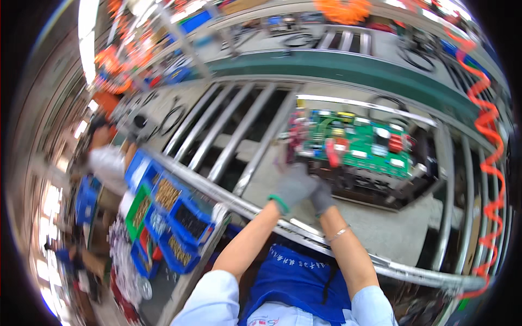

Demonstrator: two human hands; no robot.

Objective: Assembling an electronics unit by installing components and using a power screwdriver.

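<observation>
A metal-framed electronic unit (375, 187) with a green circuit board (359, 142) lies on the bench in front of me. My left hand (296, 186), in a grey glove with a green cuff, is at the unit's near left corner. Close against it is my right hand (322, 196), also gloved in grey, by the unit's near side. Motion smears the fingers of both hands, and whether they hold anything cannot be made out. A blurred red part (331, 153) stands above the board's near edge.
Metal rollers (239, 138) run left of the unit, with more rollers (447, 190) on its right. Blue bins (187, 220) of small fasteners and a green bin (140, 212) stand at left. A coiled red hose (492, 174) hangs at right. Another person (109, 165) works at far left.
</observation>
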